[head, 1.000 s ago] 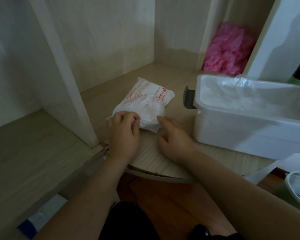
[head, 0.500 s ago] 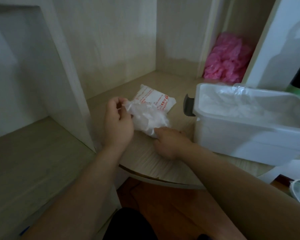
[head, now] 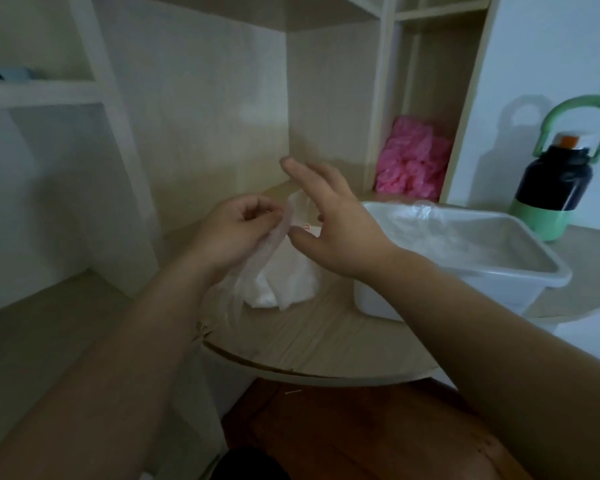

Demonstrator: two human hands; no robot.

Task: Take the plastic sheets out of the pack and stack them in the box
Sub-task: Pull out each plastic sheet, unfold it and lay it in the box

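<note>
Left hand [head: 236, 230] seemingly pinching sheet [head: 266, 252], pack [head: 290, 279] beneath

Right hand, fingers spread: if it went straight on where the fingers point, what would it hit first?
Probably the pale wooden wall of the shelf niche. The right hand aims its fingers up-left, above the translucent plastic sheet that the left hand pinches. Depth is unclear.

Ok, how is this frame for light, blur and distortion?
Head view: dim and underexposed overall, with no glare. The right hand is smeared by motion. The thin sheet pinched by the left hand is see-through and hard to make out. The bottle throws a soft shadow on the wall. The shelf uprights lean and bow from the wide lens.
</note>
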